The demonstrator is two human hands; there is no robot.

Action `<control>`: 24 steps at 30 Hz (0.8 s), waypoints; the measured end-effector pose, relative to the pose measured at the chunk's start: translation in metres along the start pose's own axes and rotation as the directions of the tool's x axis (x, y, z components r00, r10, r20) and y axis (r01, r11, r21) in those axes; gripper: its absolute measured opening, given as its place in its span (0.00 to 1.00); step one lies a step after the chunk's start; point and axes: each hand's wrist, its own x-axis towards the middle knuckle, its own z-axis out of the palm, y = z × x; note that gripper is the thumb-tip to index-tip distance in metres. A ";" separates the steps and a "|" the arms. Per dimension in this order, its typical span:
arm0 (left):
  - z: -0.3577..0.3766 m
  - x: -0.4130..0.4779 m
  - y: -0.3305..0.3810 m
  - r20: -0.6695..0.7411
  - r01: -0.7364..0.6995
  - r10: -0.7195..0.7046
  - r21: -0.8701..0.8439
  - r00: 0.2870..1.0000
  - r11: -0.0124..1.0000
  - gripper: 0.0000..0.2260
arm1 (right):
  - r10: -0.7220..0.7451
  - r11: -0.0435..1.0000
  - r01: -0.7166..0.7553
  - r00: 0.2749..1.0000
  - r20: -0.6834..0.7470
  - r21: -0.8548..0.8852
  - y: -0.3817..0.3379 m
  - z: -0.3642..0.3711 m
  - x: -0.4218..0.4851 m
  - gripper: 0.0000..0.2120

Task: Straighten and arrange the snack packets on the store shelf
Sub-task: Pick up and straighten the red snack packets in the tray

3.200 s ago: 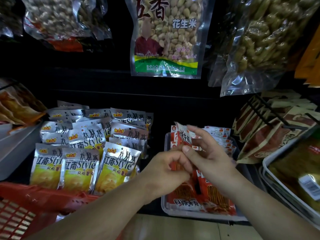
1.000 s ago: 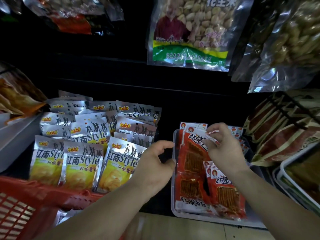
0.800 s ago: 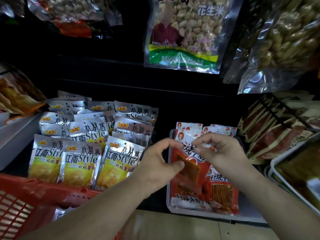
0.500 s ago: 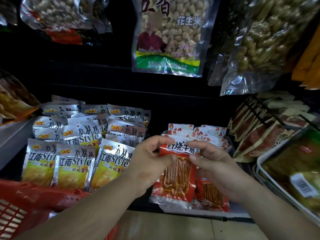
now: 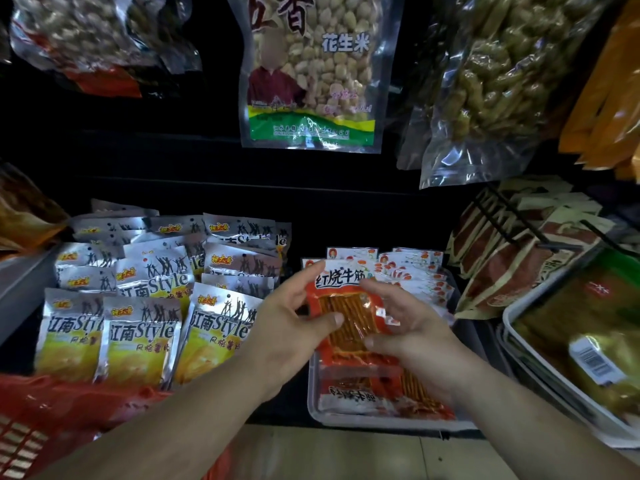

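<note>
Both hands hold one packet: my left hand (image 5: 291, 327) pinches the left edge of the red beef-tendon snack packet (image 5: 349, 306), thumb on its front, and my right hand (image 5: 412, 327) grips the right edge, fingers curled round it. The packet is upright, just above the clear tray (image 5: 346, 420), in front of the row of same packets (image 5: 412, 271) standing at the back. The risk, as I judge it: if I push it down too fast, it can knock that row flat, or slide on the loose packets (image 5: 349, 396) lying in the tray front and end crooked.
</note>
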 end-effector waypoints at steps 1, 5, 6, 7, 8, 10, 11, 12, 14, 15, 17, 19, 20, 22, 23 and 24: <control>0.000 0.000 0.000 0.014 0.013 -0.014 0.028 1.000 1.000 0.31 | -0.003 1.000 0.004 0.999 -0.037 0.021 0.000 0.002 -0.001 0.32; 0.005 -0.002 -0.002 0.100 0.097 -0.107 0.100 0.989 0.990 0.27 | 0.020 0.995 -0.017 0.999 -0.029 0.099 0.002 0.000 0.001 0.27; 0.006 -0.002 -0.002 0.084 0.109 -0.118 0.105 0.989 0.989 0.26 | 0.009 0.997 -0.010 1.000 0.011 0.073 0.004 -0.004 0.001 0.28; 0.007 -0.001 -0.002 0.059 0.116 -0.123 0.109 0.991 0.987 0.26 | -0.021 1.000 0.022 0.999 0.045 -0.012 0.007 -0.007 0.001 0.30; 0.006 0.000 -0.002 0.032 0.117 -0.122 0.122 0.992 0.986 0.25 | -0.071 0.974 0.081 0.996 0.054 -0.210 0.010 -0.009 0.003 0.32; 0.004 0.001 -0.003 0.012 0.097 -0.101 0.178 0.995 0.979 0.24 | -0.194 0.666 0.128 0.981 -0.006 -0.735 0.016 -0.009 0.003 0.33; 0.004 0.000 -0.002 0.022 0.077 -0.084 0.212 0.996 0.974 0.24 | -0.263 0.496 0.116 0.965 -0.021 -0.861 0.018 -0.008 0.003 0.32; 0.004 -0.001 -0.002 0.038 0.058 -0.069 0.252 0.997 0.966 0.22 | -0.288 0.481 0.122 0.957 -0.026 -0.868 0.020 -0.009 0.005 0.31; 0.005 -0.002 -0.001 0.083 0.007 -0.036 0.320 0.996 0.947 0.20 | -0.229 0.730 0.181 0.973 0.013 -0.659 0.013 -0.005 0.005 0.24; 0.006 -0.001 0.000 0.115 -0.026 -0.013 0.333 0.993 0.943 0.18 | -0.231 0.831 0.219 0.972 0.042 -0.512 0.009 0.001 0.004 0.23; 0.008 -0.002 0.003 0.193 -0.109 0.043 0.350 0.980 0.930 0.14 | -0.181 0.943 0.196 0.980 0.078 -0.270 0.004 0.007 0.004 0.22; 0.012 -0.006 0.009 0.275 -0.134 0.037 0.342 0.961 0.930 0.11 | -0.211 0.940 0.217 0.976 0.052 -0.264 0.000 0.009 0.004 0.21; 0.013 -0.008 0.013 0.308 -0.099 0.001 0.302 0.951 0.948 0.10 | -0.220 0.931 0.221 0.975 0.035 -0.291 -0.002 0.009 0.003 0.20; 0.010 -0.008 0.015 0.334 -0.030 -0.043 0.208 0.941 0.978 0.07 | -0.190 0.947 0.189 0.982 0.020 -0.260 -0.005 0.005 0.004 0.22; 0.009 -0.006 0.014 0.319 -0.012 -0.042 0.167 0.947 0.986 0.05 | -0.171 0.959 0.171 0.985 0.020 -0.228 -0.006 0.004 0.003 0.25; 0.007 -0.003 0.012 0.294 0.013 -0.044 0.108 0.955 0.994 0.04 | -0.158 0.968 0.160 0.987 0.030 -0.195 -0.008 0.004 0.002 0.26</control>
